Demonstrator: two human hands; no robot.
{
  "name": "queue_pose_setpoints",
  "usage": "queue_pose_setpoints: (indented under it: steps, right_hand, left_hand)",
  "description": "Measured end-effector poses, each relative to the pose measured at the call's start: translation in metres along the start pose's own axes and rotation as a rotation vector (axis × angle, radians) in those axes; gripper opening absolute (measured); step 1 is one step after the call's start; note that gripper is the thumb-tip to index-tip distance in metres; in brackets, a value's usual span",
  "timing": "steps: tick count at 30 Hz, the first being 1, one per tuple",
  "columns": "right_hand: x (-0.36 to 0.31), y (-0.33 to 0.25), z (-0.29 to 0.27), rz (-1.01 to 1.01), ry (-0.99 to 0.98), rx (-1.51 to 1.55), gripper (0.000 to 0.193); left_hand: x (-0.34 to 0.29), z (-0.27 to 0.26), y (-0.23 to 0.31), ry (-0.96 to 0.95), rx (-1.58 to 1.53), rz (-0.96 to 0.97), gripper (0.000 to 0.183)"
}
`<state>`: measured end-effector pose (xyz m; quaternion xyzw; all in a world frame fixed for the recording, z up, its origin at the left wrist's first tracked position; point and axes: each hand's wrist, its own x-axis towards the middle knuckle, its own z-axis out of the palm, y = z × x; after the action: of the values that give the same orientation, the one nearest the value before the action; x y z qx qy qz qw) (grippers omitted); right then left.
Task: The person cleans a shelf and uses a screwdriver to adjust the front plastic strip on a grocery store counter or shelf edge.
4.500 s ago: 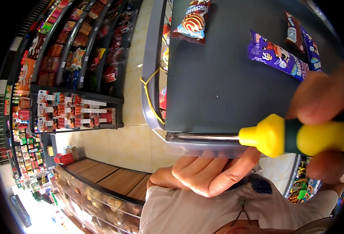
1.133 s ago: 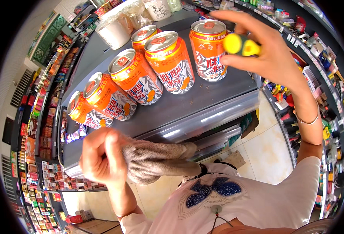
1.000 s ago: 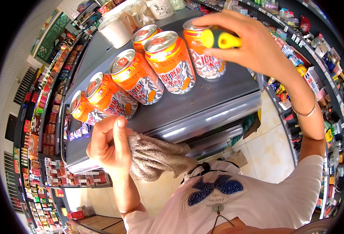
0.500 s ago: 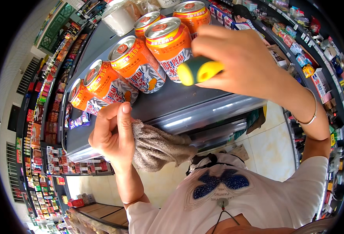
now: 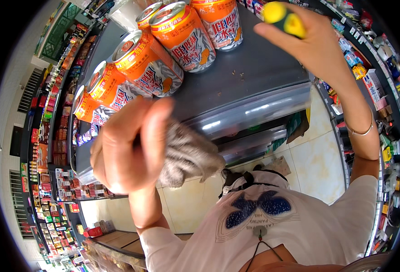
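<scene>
A dark desk [image 5: 268,75] carries a row of orange cans [image 5: 184,41]. Right of the cans, the right hand [image 5: 309,43] has its grip wrapped around a yellow-and-black handle [image 5: 282,20]; in front of the cans, the blurred left hand [image 5: 129,143] clutches a grey-brown cloth [image 5: 188,156] in its grip.

The orange cans [image 5: 182,40] carry big bold Latin capitals with large Chinese characters below, plus smaller Chinese print near their tops, and some show digits. Small Latin capitals stand on the white shirt [image 5: 320,220], near its dark blue motif [image 5: 274,204]. Digits mark a white box [image 5: 374,89] on the right; print on the purple packets [image 5: 88,135] is too small to read.
</scene>
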<state>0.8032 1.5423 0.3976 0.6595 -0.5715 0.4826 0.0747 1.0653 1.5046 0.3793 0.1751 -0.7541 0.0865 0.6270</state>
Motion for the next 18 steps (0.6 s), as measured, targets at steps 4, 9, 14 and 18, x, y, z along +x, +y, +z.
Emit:
queue_pose_setpoints:
  steps: [4, 9, 14, 18]
  right_hand:
    - [-0.027, 0.047, -0.004, 0.161, 0.195, 0.261, 0.023]
    - [-0.087, 0.067, -0.031, 0.393, 0.409, 0.382, 0.013]
    - [-0.155, 0.099, -0.048, 0.630, 0.525, 0.557, 0.011]
    - [-0.185, 0.093, -0.038, 0.660, 0.596, 0.648, 0.013]
  left_hand:
    - [0.065, 0.053, 0.021, -0.121, 0.383, 0.493, 0.018]
    - [0.041, 0.057, 0.038, -0.636, 0.277, 0.166, 0.047]
    - [0.014, 0.065, 0.051, -0.823, 0.242, 0.021, 0.055]
    - [0.017, 0.098, 0.053, -0.782, -0.003, 0.079, 0.043]
